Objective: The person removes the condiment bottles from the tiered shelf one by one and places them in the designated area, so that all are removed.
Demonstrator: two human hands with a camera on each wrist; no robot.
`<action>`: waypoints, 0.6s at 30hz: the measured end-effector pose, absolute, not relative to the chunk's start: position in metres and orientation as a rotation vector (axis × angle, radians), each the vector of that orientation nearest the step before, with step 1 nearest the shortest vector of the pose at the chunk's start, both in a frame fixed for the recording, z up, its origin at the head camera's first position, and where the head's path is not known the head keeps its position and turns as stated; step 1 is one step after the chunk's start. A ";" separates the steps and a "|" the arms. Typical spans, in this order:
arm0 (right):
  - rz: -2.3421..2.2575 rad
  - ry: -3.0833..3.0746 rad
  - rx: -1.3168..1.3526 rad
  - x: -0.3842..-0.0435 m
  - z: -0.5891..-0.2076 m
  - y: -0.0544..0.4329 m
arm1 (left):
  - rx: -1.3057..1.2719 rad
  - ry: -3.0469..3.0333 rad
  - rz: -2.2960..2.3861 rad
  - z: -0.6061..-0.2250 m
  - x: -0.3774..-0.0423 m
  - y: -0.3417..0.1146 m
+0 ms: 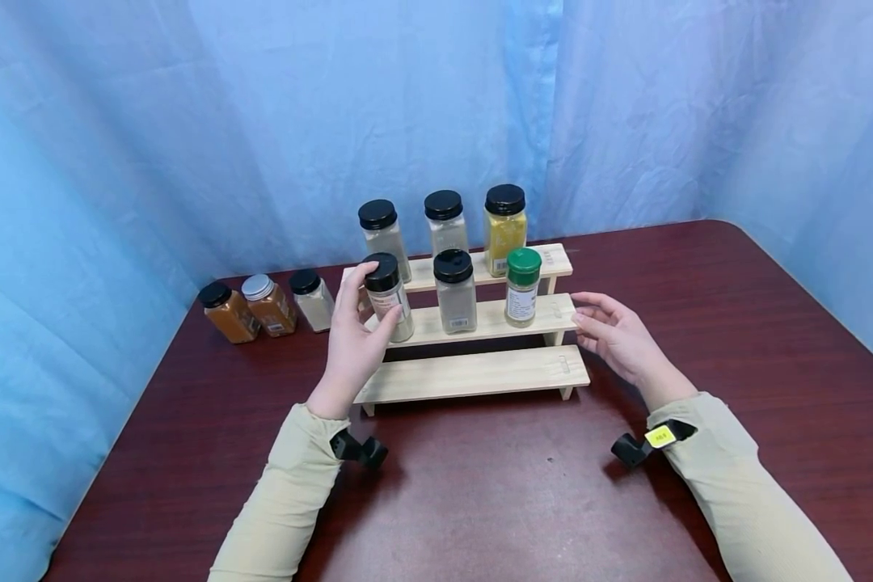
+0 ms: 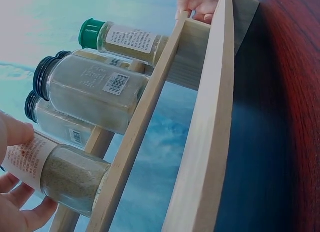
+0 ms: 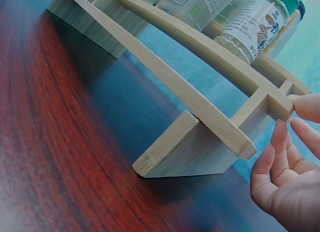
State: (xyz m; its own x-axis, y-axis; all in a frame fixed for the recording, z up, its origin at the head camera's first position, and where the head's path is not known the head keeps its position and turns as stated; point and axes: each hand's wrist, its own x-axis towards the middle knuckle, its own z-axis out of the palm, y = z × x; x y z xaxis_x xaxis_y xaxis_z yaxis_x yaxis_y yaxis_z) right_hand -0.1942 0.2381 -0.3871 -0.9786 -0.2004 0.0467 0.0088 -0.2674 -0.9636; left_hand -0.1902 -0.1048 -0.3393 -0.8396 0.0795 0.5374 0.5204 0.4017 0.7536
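My left hand [image 1: 358,339] grips a round glass spice jar [image 1: 400,319] with a black lid at the left end of the middle step of a wooden rack [image 1: 473,376]. In the left wrist view this spice jar [image 2: 70,177] holds greyish powder, its base right at the step's edge. My right hand [image 1: 618,335] pinches the right end of that same step, thumb on top and fingers below. Beside the held jar on the step stand a square jar of grey powder [image 1: 456,303] with a black lid and a green-capped jar [image 1: 521,295].
On the top step stand two pale-powder jars, one at the left [image 1: 385,234] and one in the middle [image 1: 446,226], and a yellow-powder jar [image 1: 505,230]. Two orange-brown jars [image 1: 231,317] and a pale one [image 1: 313,303] stand on the dark red table [image 1: 480,501] at left. Blue curtains [image 1: 371,97] hang behind.
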 end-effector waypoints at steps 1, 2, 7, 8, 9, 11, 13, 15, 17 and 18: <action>-2.392 1.810 -0.242 -0.194 -0.387 0.238 | -0.516 -2.244 -1.424 -0.339 -0.190 -0.105; -2.395 1.806 -0.243 -0.194 -0.387 0.238 | -0.519 -2.242 -1.419 -0.340 -0.190 -0.104; -2.397 1.802 -0.240 -0.194 -0.387 0.238 | -0.530 -2.230 -1.382 -0.341 -0.191 -0.104; -2.395 1.805 -0.238 -0.194 -0.387 0.238 | -0.531 -2.227 -1.377 -0.341 -0.191 -0.104; -2.393 1.807 -0.237 -0.194 -0.387 0.238 | -0.533 -2.224 -1.374 -0.341 -0.191 -0.104; -2.394 1.805 -0.236 -0.194 -0.387 0.238 | -0.533 -2.219 -1.371 -0.341 -0.191 -0.104; -2.394 1.806 -0.237 -0.194 -0.387 0.238 | -0.533 -2.215 -1.374 -0.342 -0.191 -0.104; -2.397 1.802 -0.239 -0.194 -0.387 0.238 | -0.532 -2.207 -1.379 -0.342 -0.191 -0.104; -2.399 1.799 -0.240 -0.194 -0.388 0.238 | -0.527 -2.196 -1.390 -0.342 -0.191 -0.104; -2.398 1.799 -0.238 -0.194 -0.388 0.238 | -0.522 -2.189 -1.396 -0.343 -0.191 -0.104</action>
